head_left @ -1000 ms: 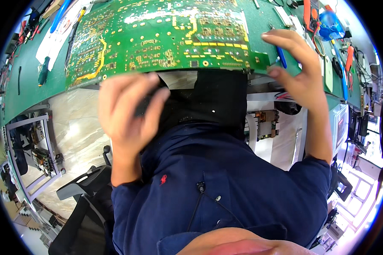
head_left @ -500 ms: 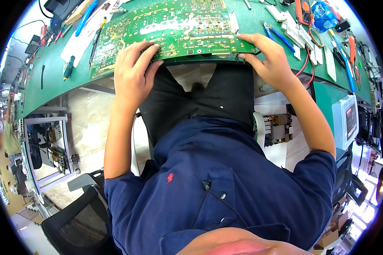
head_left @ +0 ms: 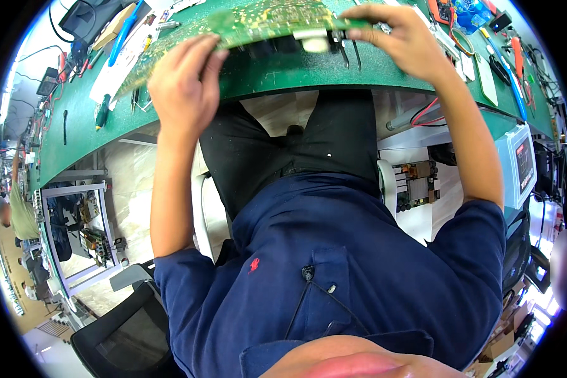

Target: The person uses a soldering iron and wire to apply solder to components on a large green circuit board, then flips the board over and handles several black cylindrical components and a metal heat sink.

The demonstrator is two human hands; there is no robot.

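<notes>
Green circuit board (head_left: 268,24) above green table (head_left: 264,74), long axis left to right, near edge tilted up, dark parts (head_left: 274,47) underneath. Board extends away beyond fingers. Left hand (head_left: 186,82) pinches near edge; right hand (head_left: 404,39) clamps right end, thumb below, fingers above. Neither hand nearer: both touching.

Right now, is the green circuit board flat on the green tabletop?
No, the left hand and right hand hold the board tilted, its near edge above the tabletop.
</notes>
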